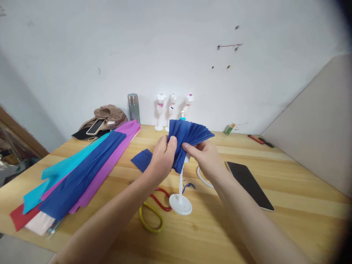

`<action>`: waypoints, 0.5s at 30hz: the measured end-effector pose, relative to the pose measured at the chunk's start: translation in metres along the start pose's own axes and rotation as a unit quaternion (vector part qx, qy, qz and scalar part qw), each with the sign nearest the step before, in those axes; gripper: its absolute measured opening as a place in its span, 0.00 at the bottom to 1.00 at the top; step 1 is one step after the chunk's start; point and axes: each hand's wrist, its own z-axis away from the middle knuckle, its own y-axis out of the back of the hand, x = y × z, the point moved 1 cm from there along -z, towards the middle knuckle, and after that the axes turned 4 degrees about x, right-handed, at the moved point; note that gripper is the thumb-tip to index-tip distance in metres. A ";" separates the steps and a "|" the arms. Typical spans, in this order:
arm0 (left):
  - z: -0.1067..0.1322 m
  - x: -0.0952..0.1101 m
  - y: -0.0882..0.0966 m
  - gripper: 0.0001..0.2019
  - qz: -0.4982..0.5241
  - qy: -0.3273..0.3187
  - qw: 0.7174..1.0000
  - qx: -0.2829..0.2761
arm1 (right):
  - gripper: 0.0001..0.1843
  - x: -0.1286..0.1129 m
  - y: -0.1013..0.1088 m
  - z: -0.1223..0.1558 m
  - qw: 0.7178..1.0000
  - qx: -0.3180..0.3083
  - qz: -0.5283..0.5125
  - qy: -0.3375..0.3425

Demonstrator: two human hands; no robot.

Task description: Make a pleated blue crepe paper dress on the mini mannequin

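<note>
Above the middle of the tabletop (220,223): pleated blue sheet (184,135), its folds fanned upward and out towards the right edge, held in both hands.
Left grip: left hand (162,156), closed on the sheet's left side, thumb flat on the near face.
Right grip: right hand (205,156), pinching the lower right folds, thumb in front, fingers partly hidden behind.
Sheet and grip: pleats gathered between the two thumbs; the fan opens above them and a narrower end hangs below.
White stand (180,205): round base on the tabletop, slim pole rising under the pleats; upper part largely covered.
Beside the left hand: blue piece (142,160), flat on the tabletop.
Left of the base: red loop (164,209) and, towards the near edge, yellow loop (154,230).
Right of the stand: white ring (202,178), partly behind the right wrist; farther towards the right edge, dark slab (249,183).
Along the left edge: coloured sheets (82,179), overlapping, in turquoise, blue, magenta and red.
Far left corner: brown cloth (112,114) and phone (95,126).
Far edge: grey flask (134,112) and white torso figures (161,101).
Markings: faint pattern on the flask, too blurred to read.
</note>
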 end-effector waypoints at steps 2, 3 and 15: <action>0.001 -0.001 0.000 0.13 -0.034 -0.013 0.999 -0.011 | 0.14 -0.001 0.000 0.001 1.000 -0.006 -0.002 0.003; 0.001 -0.002 0.000 0.14 -0.044 -0.017 0.999 -0.016 | 0.14 -0.002 0.000 0.001 1.000 -0.012 -0.003 0.004; 0.003 -0.002 -0.004 0.18 0.016 0.039 0.999 -0.027 | 0.12 -0.002 -0.004 0.002 0.999 -0.042 -0.009 0.014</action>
